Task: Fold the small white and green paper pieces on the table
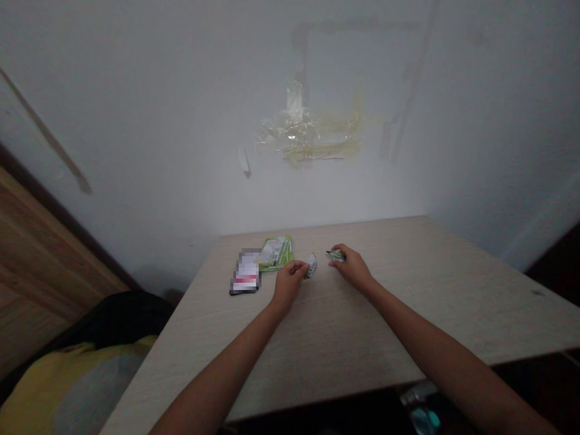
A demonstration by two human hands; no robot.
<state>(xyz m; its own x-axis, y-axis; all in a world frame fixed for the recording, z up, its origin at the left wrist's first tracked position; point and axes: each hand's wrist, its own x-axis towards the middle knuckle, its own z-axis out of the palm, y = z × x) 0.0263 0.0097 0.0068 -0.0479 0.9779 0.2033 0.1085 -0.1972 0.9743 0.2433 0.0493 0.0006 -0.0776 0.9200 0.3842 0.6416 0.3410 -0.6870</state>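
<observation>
- The left hand (pixel 289 283) pinches the small left piece (pixel 310 266), a crinkled green and white wrapper-like thing, between thumb and fingertips over the middle of the table (pixel 326 344).
- The right hand (pixel 354 267) grips the small right piece (pixel 336 255), also green and white, between the thumb and the curled fingers.
- The 2 hands are apart, with a strip of bare tabletop between the 2 pieces; whether either piece touches the table cannot be told.
- A light pinch near the edge seems best: such thin, crinkly material probably creases or slips if squeezed hard.
- Both forearms reach well over the table, so working low and close to the surface should steady the fingers and catch anything dropped.
- The left hand is just beside the green packet (pixel 283 257), so small wrist movements on that side are wiser than wide sweeps, which could drag it.
- The pixelated flat object (pixel 247 272) lies beside that packet, at its left; the left elbow and wrist should stay clear of it.
</observation>
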